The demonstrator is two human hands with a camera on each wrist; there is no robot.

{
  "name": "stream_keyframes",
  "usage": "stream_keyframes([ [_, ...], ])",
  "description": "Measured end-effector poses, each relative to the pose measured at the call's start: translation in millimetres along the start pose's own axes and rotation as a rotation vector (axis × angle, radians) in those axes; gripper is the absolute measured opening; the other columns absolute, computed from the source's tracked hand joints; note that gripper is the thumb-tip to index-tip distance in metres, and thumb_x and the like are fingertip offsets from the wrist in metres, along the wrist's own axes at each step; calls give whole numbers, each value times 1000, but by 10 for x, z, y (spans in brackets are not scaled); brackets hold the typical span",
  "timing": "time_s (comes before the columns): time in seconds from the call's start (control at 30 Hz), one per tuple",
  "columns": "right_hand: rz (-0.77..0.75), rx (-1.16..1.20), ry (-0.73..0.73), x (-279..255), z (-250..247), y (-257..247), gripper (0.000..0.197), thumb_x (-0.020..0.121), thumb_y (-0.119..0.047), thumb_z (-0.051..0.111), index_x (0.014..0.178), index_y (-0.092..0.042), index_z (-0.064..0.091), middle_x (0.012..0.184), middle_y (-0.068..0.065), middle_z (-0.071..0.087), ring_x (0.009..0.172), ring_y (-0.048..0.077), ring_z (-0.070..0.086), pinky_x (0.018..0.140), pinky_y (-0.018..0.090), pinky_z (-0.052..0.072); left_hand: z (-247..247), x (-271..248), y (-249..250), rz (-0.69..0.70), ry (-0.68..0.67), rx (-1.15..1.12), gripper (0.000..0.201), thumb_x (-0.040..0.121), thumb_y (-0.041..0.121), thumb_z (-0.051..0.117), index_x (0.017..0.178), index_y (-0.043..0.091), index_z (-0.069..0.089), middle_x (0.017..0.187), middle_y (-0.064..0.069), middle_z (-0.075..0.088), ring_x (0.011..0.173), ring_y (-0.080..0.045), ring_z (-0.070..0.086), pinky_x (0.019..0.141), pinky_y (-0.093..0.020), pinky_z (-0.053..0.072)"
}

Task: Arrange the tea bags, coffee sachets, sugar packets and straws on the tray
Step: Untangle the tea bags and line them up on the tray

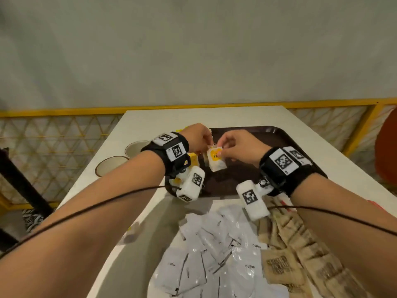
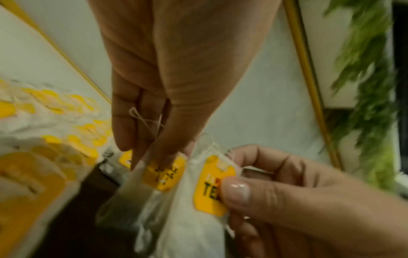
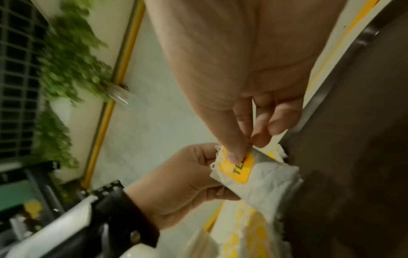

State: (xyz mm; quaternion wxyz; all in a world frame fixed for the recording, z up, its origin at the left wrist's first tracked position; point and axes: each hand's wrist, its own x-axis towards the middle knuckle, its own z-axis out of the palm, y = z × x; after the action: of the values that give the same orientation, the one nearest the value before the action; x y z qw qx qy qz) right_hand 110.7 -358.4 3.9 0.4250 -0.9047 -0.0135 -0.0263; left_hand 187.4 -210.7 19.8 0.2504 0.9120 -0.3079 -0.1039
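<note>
Over the dark brown tray [image 1: 279, 134] my two hands meet, each pinching a white tea bag by its yellow tag. My left hand [image 1: 206, 145] [image 2: 150, 157] holds one tea bag [image 2: 164, 174], and a loop of thread lies across its fingers. My right hand [image 1: 220, 150] [image 3: 245, 148] pinches the other tea bag [image 1: 216, 161] [image 2: 210, 188] [image 3: 260, 178], thumb on its "TEA" tag. The two bags hang side by side, touching. White coffee sachets [image 1: 214, 254] and brown sugar packets [image 1: 287, 261] lie in heaps near me.
A pile of tea bags [image 2: 44, 139] [image 1: 192, 160] lies left of the tray on the white table [image 1: 150, 119]. Two cups [image 1: 111, 166] [image 1: 134, 147] stand at the table's left edge. A yellow railing [image 1: 64, 111] runs behind.
</note>
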Motion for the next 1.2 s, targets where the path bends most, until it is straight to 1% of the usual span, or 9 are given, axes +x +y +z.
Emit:
stream_keyframes([
  [0.1,57,-41,-49,260,34,125,17,83,-4,71,78,-17,60,72,2,60,63,11,57,55,20,51,23,237,-125,-1,-87,90,21,85,-4,56,91,9,71,84,-6,65,68,-17,62,74,-34,57],
  [0.2,87,25,-83,412,83,201,15,84,-2,69,81,-13,60,73,5,62,62,10,60,54,17,51,5,400,-245,14,-116,133,19,84,0,60,85,17,68,84,-3,66,61,-8,59,68,-27,54],
  [0.33,105,136,-127,547,101,240,11,84,-1,69,87,-9,61,75,7,64,63,10,63,59,20,55,-60,551,-330,30,-93,173,13,82,4,65,89,14,71,85,0,66,73,-11,58,76,-26,50],
  [0.47,150,178,-34,723,-100,306,8,86,-3,68,87,-11,63,79,7,66,66,12,64,62,21,55,-268,664,-437,-31,-20,117,8,82,6,69,88,10,72,81,-3,68,63,-7,58,59,-18,48],
  [0.57,223,184,37,867,-225,380,9,87,1,65,86,-8,63,79,8,64,68,13,63,65,22,56,-448,762,-597,-130,61,100,7,85,8,68,90,9,72,90,-9,71,71,-14,61,56,-19,47],
  [0.67,289,148,-22,1000,-203,422,12,85,1,67,84,-11,64,92,14,68,82,19,66,77,30,57,-481,846,-694,-162,58,117,19,85,14,70,103,9,73,103,-9,71,83,-16,61,63,-22,48],
  [0.87,308,191,-49,1190,18,384,20,84,2,67,100,-11,65,111,14,67,106,25,64,83,31,56,-302,1080,-625,-122,33,189,27,88,23,66,112,10,71,118,-5,67,109,-19,60,92,-28,45],
  [1.0,354,173,31,1351,87,368,17,89,7,57,96,-6,65,100,17,64,90,23,62,75,30,55,-263,1206,-579,-122,28,224,25,88,21,66,111,11,71,118,-5,67,108,-19,61,91,-29,47],
  [1.2,376,140,-14,1471,-3,408,28,93,5,50,113,-5,67,92,9,61,91,21,54,89,35,52,-243,1174,-601,-72,-67,290,24,91,22,62,111,10,69,113,-5,68,104,-20,61,86,-28,45],
])
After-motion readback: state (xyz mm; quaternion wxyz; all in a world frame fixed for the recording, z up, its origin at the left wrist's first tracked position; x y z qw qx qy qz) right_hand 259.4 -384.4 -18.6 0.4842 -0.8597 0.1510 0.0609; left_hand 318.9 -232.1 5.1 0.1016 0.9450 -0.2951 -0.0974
